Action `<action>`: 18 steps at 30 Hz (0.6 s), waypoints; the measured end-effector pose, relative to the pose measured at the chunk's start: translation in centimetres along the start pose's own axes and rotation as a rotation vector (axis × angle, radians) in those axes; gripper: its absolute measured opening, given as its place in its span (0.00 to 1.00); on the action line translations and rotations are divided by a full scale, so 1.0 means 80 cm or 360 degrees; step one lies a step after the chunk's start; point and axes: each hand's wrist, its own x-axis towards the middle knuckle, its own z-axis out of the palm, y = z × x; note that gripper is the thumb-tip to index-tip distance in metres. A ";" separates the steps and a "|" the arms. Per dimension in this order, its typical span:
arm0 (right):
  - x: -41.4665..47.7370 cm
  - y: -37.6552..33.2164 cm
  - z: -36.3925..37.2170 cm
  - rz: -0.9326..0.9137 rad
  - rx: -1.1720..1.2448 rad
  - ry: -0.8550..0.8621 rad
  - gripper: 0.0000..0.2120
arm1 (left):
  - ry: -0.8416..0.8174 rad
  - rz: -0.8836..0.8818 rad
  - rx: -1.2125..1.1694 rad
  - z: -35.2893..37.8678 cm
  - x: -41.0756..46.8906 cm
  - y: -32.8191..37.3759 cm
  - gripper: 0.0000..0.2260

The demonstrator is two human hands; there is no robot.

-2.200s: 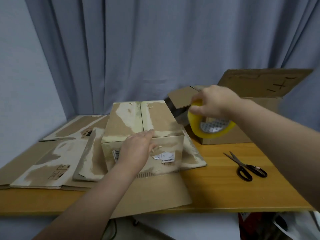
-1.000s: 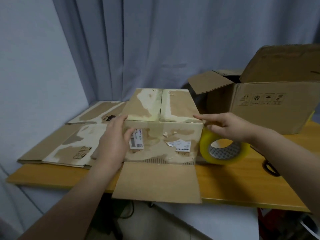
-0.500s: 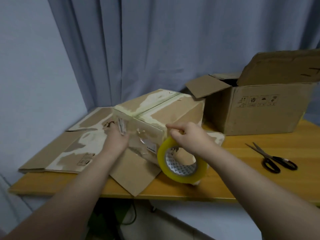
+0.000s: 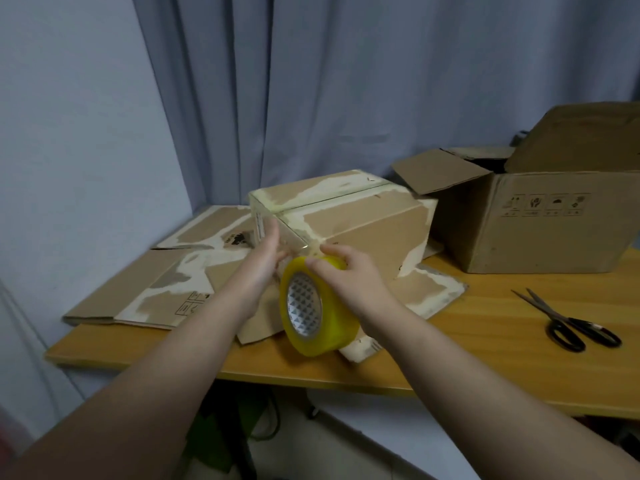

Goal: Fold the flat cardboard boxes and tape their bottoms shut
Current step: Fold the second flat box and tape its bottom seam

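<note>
At the middle of the wooden table (image 4: pixel 485 358) in front of you, the folded box (image 4: pixel 360 223) stands turned at an angle, one corner pointing toward you. Its top flaps are closed and meet along a seam edged with pale torn patches. Its lower flaps (image 4: pixel 429 292) splay out flat on the table around it.

Your left hand (image 4: pixel 261 258) lies flat against the box's near end face beside that corner, its fingers (image 4: pixel 272 237) straight and pressed together. Your right hand (image 4: pixel 349 275) grips the yellow tape roll (image 4: pixel 325 317) from above. Its fingers (image 4: pixel 332 252) curl over the roll's rim, with the fingertips just beside the box's corner. The roll stands on edge, slightly tilted, with its patterned core facing left. It hangs low over a flap at the table's front edge, and the view does not show whether it touches. Nor does it show whether a strip of tape already runs from the roll to the box.

To your left, the flat cardboard boxes (image 4: pixel 152 296) lie stacked on the table, touching the wall side. Behind and right of the folded box stands a larger open box (image 4: pixel 540 220) with its flaps up. Black-handled scissors (image 4: pixel 568 323) lie open on the table at the right, well apart from your hands. A grey curtain (image 4: pixel 346 81) hangs behind everything.
</note>
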 end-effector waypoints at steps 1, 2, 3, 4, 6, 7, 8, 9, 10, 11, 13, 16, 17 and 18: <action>0.002 -0.001 0.007 0.0034 0.0049 0.0006 0.26 | 0.0102 0.0045 0.0196 -0.004 -0.002 -0.002 0.35; 0.006 0.000 0.012 0.0084 0.0083 0.0005 0.25 | 0.0260 0.0130 0.0355 -0.005 -0.007 -0.010 0.35; 0.008 -0.001 0.015 0.0123 0.0111 -0.0008 0.23 | 0.0401 0.0239 0.0427 -0.004 -0.019 -0.016 0.34; 0.010 -0.002 0.015 0.0139 0.0171 -0.0036 0.19 | 0.0465 0.0316 0.0430 0.000 -0.032 -0.024 0.32; 0.017 -0.003 0.011 0.0199 0.0323 -0.0063 0.14 | 0.0284 0.0296 0.0347 0.011 -0.055 -0.034 0.34; 0.020 -0.004 0.007 0.0244 0.0364 -0.0062 0.15 | 0.0187 0.0230 0.0285 0.017 -0.058 -0.038 0.35; 0.025 -0.002 0.003 0.0278 0.0367 -0.0072 0.14 | 0.0171 0.0189 0.0220 0.022 -0.056 -0.042 0.36; 0.027 0.000 0.000 0.0283 0.0352 -0.0095 0.13 | 0.0214 0.0188 0.0155 0.026 -0.054 -0.043 0.34; 0.032 0.004 -0.003 0.0200 0.0269 -0.0085 0.12 | 0.0269 0.0200 0.0096 0.029 -0.053 -0.043 0.31; 0.039 0.010 -0.007 0.0031 0.0036 -0.0023 0.11 | 0.0318 0.0213 0.0018 0.033 -0.052 -0.042 0.29; 0.057 0.021 -0.021 -0.0351 -0.0802 0.0202 0.15 | 0.0409 0.0192 -0.0174 0.034 -0.055 -0.039 0.25; 0.087 0.028 -0.057 -0.0660 -0.1583 0.0185 0.29 | 0.0561 0.0201 -0.0250 0.025 -0.062 -0.036 0.21; 0.097 0.030 -0.065 -0.0680 -0.1742 0.0056 0.32 | 0.0579 0.0211 -0.0228 0.019 -0.063 -0.035 0.21; 0.108 0.035 -0.070 -0.0676 -0.1881 -0.0059 0.33 | 0.0579 0.0214 -0.0214 0.015 -0.063 -0.035 0.20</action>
